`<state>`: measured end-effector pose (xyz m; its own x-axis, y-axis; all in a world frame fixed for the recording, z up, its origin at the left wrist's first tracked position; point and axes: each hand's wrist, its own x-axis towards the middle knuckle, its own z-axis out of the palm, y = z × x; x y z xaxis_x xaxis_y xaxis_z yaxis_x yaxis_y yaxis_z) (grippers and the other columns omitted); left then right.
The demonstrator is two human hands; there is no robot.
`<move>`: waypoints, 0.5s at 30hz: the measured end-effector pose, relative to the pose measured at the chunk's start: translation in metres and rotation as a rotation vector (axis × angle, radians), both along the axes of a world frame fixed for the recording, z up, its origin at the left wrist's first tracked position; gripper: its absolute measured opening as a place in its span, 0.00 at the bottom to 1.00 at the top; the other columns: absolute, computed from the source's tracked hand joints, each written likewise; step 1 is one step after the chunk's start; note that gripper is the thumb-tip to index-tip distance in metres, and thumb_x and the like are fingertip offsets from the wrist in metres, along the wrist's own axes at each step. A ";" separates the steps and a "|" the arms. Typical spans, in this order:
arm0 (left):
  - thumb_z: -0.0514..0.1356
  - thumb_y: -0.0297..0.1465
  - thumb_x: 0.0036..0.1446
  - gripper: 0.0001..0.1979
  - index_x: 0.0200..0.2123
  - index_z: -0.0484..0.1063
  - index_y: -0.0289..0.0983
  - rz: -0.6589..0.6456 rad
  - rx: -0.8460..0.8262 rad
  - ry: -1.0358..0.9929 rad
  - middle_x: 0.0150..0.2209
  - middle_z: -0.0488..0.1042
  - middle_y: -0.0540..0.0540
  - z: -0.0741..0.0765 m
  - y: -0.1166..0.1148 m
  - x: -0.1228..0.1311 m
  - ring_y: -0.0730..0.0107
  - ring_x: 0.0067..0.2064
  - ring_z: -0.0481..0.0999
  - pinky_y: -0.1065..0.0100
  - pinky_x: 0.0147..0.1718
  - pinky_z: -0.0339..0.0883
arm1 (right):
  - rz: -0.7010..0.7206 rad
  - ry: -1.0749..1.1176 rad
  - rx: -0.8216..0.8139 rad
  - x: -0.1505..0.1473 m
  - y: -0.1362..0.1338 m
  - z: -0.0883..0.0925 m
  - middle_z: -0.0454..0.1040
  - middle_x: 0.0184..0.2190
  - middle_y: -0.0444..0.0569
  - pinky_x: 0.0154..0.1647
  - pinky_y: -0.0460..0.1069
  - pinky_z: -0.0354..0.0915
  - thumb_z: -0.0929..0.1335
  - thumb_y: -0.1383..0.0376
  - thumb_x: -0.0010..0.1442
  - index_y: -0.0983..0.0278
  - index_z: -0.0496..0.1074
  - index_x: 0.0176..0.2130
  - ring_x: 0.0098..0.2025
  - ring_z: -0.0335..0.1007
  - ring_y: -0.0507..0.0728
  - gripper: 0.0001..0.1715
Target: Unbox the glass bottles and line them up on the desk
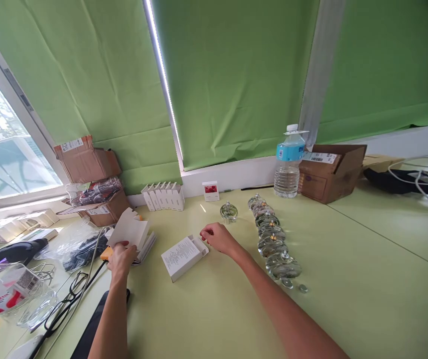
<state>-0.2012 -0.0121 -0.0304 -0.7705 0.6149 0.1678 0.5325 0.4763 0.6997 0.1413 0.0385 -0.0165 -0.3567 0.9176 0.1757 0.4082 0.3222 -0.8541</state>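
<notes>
At the left, my left hand (122, 257) is closed on a white folded card (129, 230), which tilts up above a small stack of flat white pieces (147, 248). A white printed box (183, 258) lies on its broad side on the table, its end flap open toward the right. Just beside that flap is my right hand (218, 237), fingers curled together; whether anything is pinched in them is hidden. Beyond it stands a round glass bottle (228, 212). To the right, a row of several similar glass bottles (273, 245) runs toward me.
Several white boxes (163, 197) stand upright by the wall, near a small box with a red picture (211, 191). A water bottle (287, 167) and a brown carton (328, 172) are at the back right. Eyeglasses (64, 306), cables and more cartons (105, 209) crowd the left.
</notes>
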 end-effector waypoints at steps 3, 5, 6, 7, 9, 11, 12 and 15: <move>0.58 0.36 0.61 0.17 0.52 0.67 0.36 0.031 -0.152 -0.038 0.51 0.70 0.43 0.003 -0.003 0.003 0.61 0.49 0.73 0.55 0.46 0.69 | 0.034 -0.041 0.012 -0.001 -0.001 -0.002 0.78 0.27 0.47 0.24 0.43 0.58 0.64 0.66 0.57 0.67 0.77 0.30 0.26 0.69 0.52 0.13; 0.59 0.36 0.61 0.17 0.52 0.67 0.36 0.024 -0.204 -0.046 0.51 0.70 0.43 0.004 -0.004 0.005 0.61 0.49 0.73 0.55 0.46 0.70 | 0.051 -0.066 0.021 -0.001 -0.001 -0.002 0.77 0.25 0.47 0.24 0.43 0.58 0.63 0.66 0.57 0.67 0.77 0.29 0.25 0.68 0.52 0.14; 0.59 0.36 0.61 0.17 0.52 0.67 0.36 0.017 -0.221 -0.045 0.51 0.70 0.43 0.005 -0.005 0.006 0.61 0.49 0.73 0.55 0.46 0.70 | 0.057 -0.079 0.025 -0.001 -0.002 -0.002 0.76 0.24 0.47 0.24 0.43 0.58 0.63 0.66 0.57 0.67 0.76 0.28 0.24 0.67 0.52 0.14; 0.59 0.36 0.61 0.17 0.52 0.67 0.37 0.012 -0.234 -0.040 0.51 0.70 0.43 0.007 -0.005 0.007 0.61 0.49 0.73 0.55 0.46 0.70 | 0.062 -0.092 0.030 -0.001 -0.002 -0.002 0.76 0.24 0.47 0.24 0.43 0.57 0.63 0.66 0.57 0.67 0.76 0.28 0.24 0.67 0.52 0.14; 0.59 0.36 0.61 0.17 0.52 0.67 0.37 0.011 -0.250 -0.014 0.51 0.69 0.43 0.009 -0.007 0.011 0.61 0.49 0.72 0.55 0.47 0.69 | 0.069 -0.117 0.041 0.000 -0.003 -0.002 0.76 0.23 0.47 0.24 0.44 0.57 0.63 0.66 0.57 0.67 0.76 0.28 0.24 0.67 0.52 0.15; 0.59 0.37 0.60 0.17 0.50 0.68 0.36 0.023 -0.255 0.035 0.52 0.69 0.43 0.012 -0.010 0.015 0.59 0.52 0.70 0.52 0.50 0.65 | 0.070 -0.141 0.055 0.000 -0.003 -0.001 0.77 0.25 0.48 0.25 0.44 0.57 0.63 0.66 0.57 0.67 0.76 0.28 0.25 0.68 0.52 0.14; 0.60 0.36 0.59 0.16 0.49 0.69 0.36 0.032 -0.254 0.067 0.51 0.69 0.42 0.013 -0.011 0.017 0.56 0.53 0.68 0.49 0.51 0.62 | 0.068 -0.154 0.063 0.000 -0.004 -0.001 0.77 0.26 0.48 0.26 0.44 0.57 0.63 0.66 0.57 0.66 0.77 0.28 0.26 0.68 0.52 0.14; 0.63 0.32 0.49 0.14 0.41 0.73 0.35 0.050 -0.250 0.177 0.48 0.71 0.36 0.015 -0.015 0.022 0.42 0.57 0.62 0.45 0.51 0.55 | 0.061 -0.192 0.087 0.000 -0.005 0.000 0.78 0.27 0.49 0.27 0.44 0.57 0.63 0.67 0.58 0.66 0.77 0.28 0.27 0.69 0.53 0.14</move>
<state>-0.1787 -0.0273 -0.0154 -0.7733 0.6161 0.1498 0.6069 0.6509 0.4560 0.1410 0.0331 -0.0163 -0.4458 0.8775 0.1770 0.5381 0.4207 -0.7304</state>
